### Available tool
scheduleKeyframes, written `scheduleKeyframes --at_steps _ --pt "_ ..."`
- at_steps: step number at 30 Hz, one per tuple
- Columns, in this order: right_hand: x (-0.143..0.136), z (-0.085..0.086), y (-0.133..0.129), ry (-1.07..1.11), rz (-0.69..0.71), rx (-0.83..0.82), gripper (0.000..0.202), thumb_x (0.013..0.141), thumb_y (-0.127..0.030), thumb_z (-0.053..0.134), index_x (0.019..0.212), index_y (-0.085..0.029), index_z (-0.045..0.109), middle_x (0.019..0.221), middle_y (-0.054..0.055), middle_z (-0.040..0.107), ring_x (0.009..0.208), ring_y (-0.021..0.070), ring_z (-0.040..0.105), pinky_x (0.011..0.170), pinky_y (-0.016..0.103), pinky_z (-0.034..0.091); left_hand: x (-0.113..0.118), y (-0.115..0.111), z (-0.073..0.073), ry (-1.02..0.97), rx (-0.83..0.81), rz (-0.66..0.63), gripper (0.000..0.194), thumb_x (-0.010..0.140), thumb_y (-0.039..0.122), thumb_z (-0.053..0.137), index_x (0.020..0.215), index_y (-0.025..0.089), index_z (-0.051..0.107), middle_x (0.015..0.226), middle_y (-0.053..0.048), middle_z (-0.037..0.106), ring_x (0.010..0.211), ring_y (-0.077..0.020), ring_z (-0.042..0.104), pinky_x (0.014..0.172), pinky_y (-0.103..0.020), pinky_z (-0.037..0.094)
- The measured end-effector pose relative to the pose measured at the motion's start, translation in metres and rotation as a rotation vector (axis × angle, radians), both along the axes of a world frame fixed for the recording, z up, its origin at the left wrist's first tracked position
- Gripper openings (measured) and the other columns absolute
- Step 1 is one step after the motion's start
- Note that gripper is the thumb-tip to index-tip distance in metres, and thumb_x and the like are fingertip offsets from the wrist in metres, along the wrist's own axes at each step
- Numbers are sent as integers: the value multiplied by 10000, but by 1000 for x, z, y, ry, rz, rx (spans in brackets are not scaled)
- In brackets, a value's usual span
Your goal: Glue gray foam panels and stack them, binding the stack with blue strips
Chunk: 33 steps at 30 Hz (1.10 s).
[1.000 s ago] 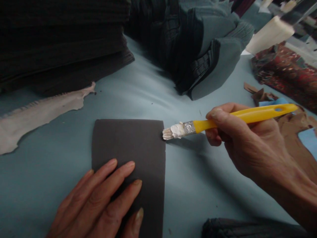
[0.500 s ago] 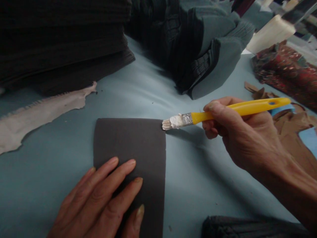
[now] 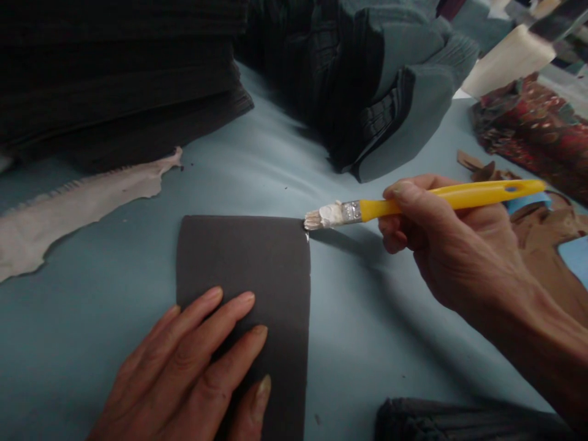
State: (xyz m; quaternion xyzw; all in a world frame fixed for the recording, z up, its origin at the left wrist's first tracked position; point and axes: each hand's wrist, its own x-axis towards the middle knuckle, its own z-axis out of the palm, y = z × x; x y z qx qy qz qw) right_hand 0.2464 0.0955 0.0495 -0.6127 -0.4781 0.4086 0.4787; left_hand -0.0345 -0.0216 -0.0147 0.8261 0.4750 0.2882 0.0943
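Left hand (image 3: 193,373): fingers spread flat, pressing the near part of the dark sheet (image 3: 257,269).
Right hand (image 3: 441,239): pinching the yellow brush (image 3: 427,205) — its white-coated bristles touch the sheet's far right corner.
Surface: pale blue desk (image 3: 367,318).
Around: dark stacked material (image 3: 114,79) far left, a pale scrap (image 3: 78,205) beside it — brown pieces (image 3: 546,226) at right.

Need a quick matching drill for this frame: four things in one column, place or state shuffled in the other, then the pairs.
1. yellow-handled paintbrush
2. dark grey rectangular foam sheet
3. pale ragged-edged leather scrap
4. red patterned fabric

A. lies at the far right
B. pinned flat under the left hand
C. gripped in the right hand
D. lies left, beside the dark stack

Pairs: 1-C, 2-B, 3-D, 4-A
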Motion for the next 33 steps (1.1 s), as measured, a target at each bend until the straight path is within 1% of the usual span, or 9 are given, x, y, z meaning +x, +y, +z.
scheduleKeyframes --at_steps 4,9,16,21,26,30,33 --pt "-2 -2 5 9 -9 0 181 868 -352 839 781 -253 715 627 -23 600 550 126 541 474 257 450 -1 0 -2 -12 6 -12 393 948 290 617 1333 277 691 1617 29 573 1493 -253 523 1360 -382 260" --pt "-2 -2 5 -6 -2 -1 185 856 -347 849 775 -249 715 642 -21 619 556 124 558 466 242 454 -1 0 0 -16 -13 -3 405 947 281 624 1347 287 686 1623 43 565 1493 -256 523 1354 -382 268" --pt "-1 2 -1 -16 22 -11 206 862 -375 850 779 -238 721 615 -34 600 546 114 561 478 229 470 1 0 4 -26 -12 10 379 945 282 631 1319 281 695 1562 14 625 1460 -268 560 1339 -391 298" --pt "-1 4 -6 -19 33 -28 199 866 -370 850 765 -250 726 618 -32 610 548 114 569 480 236 471 3 -1 7 -36 -22 2 399 950 243 631 1347 267 677 1584 18 599 1467 -252 539 1344 -394 295" --pt "0 5 -14 -71 39 -58 197 885 -387 827 778 -255 728 619 -34 623 555 108 572 509 232 481 5 0 8 -42 -20 4 393 966 228 621 1355 254 673 1589 12 589 1479 -251 522 1345 -399 290" --pt "-4 14 -21 -134 28 -58 248 869 -431 814 747 -249 697 597 -28 608 543 120 579 502 244 490 8 2 10 -32 -15 2 395 966 220 620 1357 237 670 1565 -9 612 1488 -251 516 1354 -387 277" --pt "-10 26 -27 -250 57 -136 259 897 -417 769 736 -246 662 645 8 652 566 146 613 533 276 524 9 3 13 -41 -8 -3 376 958 211 622 1328 222 682 1537 -28 635 1480 -252 530 1353 -374 282"
